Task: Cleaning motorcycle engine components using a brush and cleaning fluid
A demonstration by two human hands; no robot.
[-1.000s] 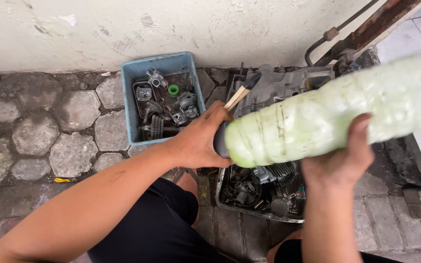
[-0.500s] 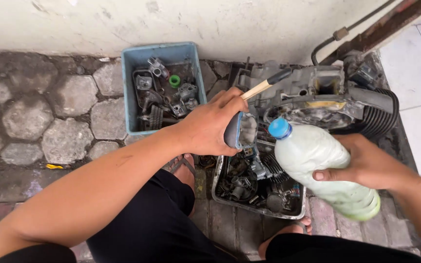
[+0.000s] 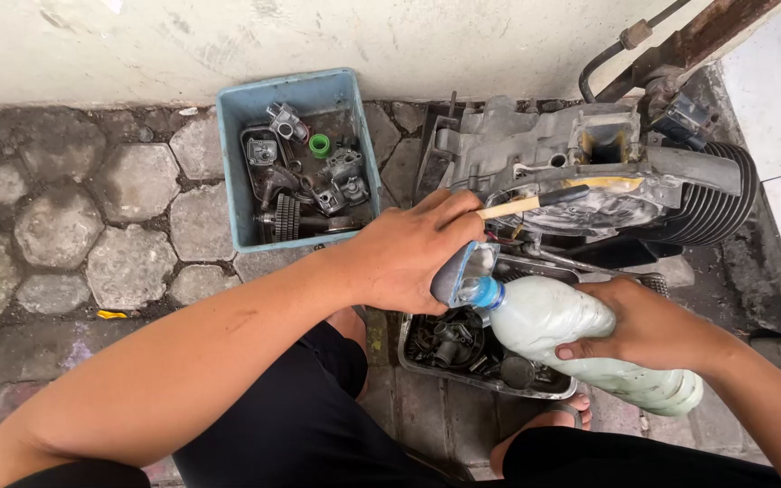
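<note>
Your left hand [image 3: 409,258] is closed around two things at once: a small clear cup-like container [image 3: 465,271], gripped low at its side, and a thin wooden-handled brush [image 3: 535,203] pinned along your fingers so it stays out of the way while pointing toward the engine. Your right hand [image 3: 648,327] is wrapped around the belly of a clear plastic bottle of pale greenish-white liquid [image 3: 589,339], tipped so that its blue neck [image 3: 487,293] meets the rim of the container. The two hands sit close together, which keeps the spout right at the cup.

Both are held directly over a shallow grey metal tray of dark small parts [image 3: 463,361] on the floor between your feet, so anything spilled would land in it. Just beyond lies a grey finned engine block [image 3: 589,172], the brush tip nearly over it. To the left, well clear of the pouring, a blue plastic bin [image 3: 296,158] of metal parts and a green cap stands against the wall on the hexagonal stone paving [image 3: 128,208].
</note>
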